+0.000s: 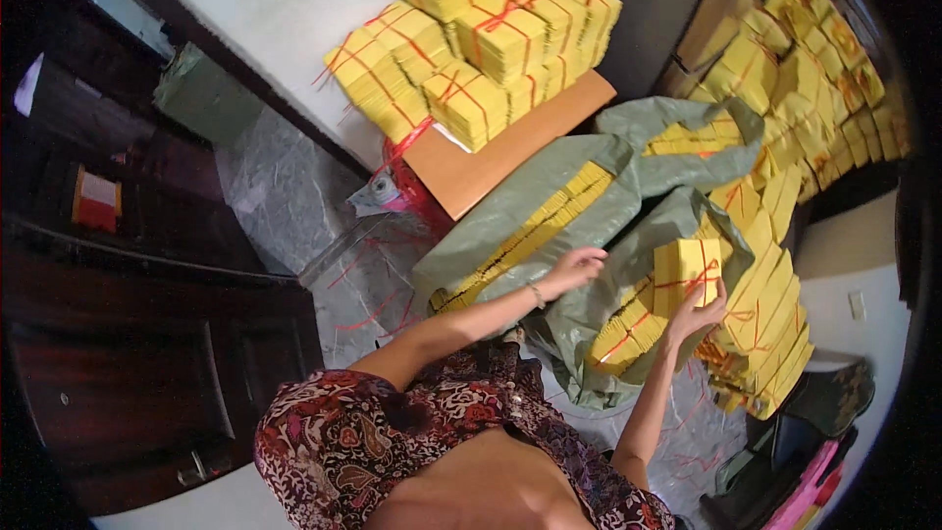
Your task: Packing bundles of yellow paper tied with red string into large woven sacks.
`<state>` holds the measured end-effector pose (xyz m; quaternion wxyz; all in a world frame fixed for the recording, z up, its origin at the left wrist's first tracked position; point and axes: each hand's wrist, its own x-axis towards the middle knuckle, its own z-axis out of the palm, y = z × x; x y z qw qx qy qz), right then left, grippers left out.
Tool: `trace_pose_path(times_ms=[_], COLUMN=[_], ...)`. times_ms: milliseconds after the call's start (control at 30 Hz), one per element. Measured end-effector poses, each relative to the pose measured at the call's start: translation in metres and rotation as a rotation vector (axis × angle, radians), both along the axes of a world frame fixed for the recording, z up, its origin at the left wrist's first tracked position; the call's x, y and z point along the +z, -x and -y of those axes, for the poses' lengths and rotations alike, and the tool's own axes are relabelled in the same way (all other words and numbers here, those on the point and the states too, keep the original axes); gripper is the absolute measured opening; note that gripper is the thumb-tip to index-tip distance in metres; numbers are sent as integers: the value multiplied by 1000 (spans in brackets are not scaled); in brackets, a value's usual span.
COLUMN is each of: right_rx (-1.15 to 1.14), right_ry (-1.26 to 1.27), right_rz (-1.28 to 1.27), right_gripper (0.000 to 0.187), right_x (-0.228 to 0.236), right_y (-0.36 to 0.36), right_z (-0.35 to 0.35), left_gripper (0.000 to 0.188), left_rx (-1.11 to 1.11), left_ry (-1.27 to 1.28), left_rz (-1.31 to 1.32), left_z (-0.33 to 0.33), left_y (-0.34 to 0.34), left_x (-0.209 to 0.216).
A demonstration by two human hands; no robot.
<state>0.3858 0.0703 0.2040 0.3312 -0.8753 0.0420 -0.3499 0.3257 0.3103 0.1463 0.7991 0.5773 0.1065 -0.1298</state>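
Grey marbled floor; dark wooden door at left. Yellow bundles are heaped at right; green sacks packed with more lie at centre, a brown board bearing stacks beyond. One red-tied bundle, above the nearest of these sacks, is gripped by the right hand; the left hand has fingers loosely open.

Gap between hands, sacks beneath; yellow stacks blocking right
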Motion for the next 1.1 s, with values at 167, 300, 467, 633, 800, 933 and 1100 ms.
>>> trace_pose_path(times_ms=[167,300,467,633,800,933,1100], right_rx=[764,1109,1169,901,696,912,808], right_ry=[-449,-369,-132,33,-254,-443,-311], right_rz=[-322,-441,-175,-44,44,-199,27], right_gripper=[16,17,33,51,56,56,47], right_x=[17,16,50,32,12,44,53], right_y=[-14,-27,-54,-62,-15,-4,45], right_z=[-151,-313,-498,-608,-659,-665,-635], left_gripper=[27,39,78,126,81,58,53], left_rx=[556,1051,1204,904,638,873,883], left_ry=[2,-341,-189,243,34,364,447], left_rz=[90,120,7,-77,358,129,193], left_z=[-172,-328,-447,-484,-514,-522,-490], left_y=[13,26,26,-15,-11,-1,31], left_x=[10,16,78,110,71,90,86])
